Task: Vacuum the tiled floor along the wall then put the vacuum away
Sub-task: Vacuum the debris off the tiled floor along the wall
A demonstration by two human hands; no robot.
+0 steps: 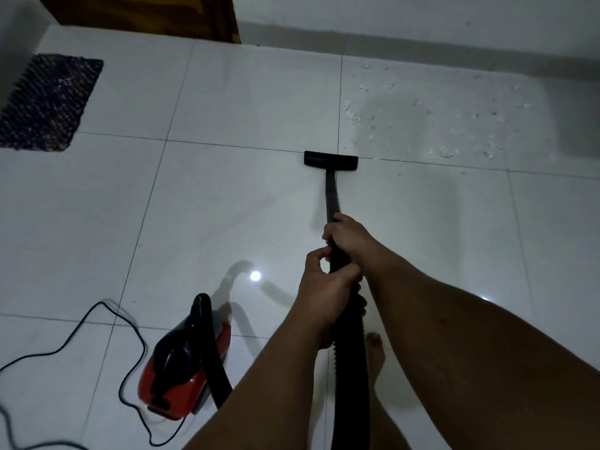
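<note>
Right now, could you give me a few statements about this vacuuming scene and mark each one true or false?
1. Both hands grip the vacuum wand. True: the right hand sits further down the wand than the left hand.
2. The floor head rests in the middle of the white debris. False: it sits at the near left edge of the scatter, on a tile joint.
3. The red canister stands to the person's left. True.
4. The dark mat lies under the canister. False: it lies apart, at the far left.
5. The power cord is neatly coiled. False: it trails loosely across the tiles.
</note>
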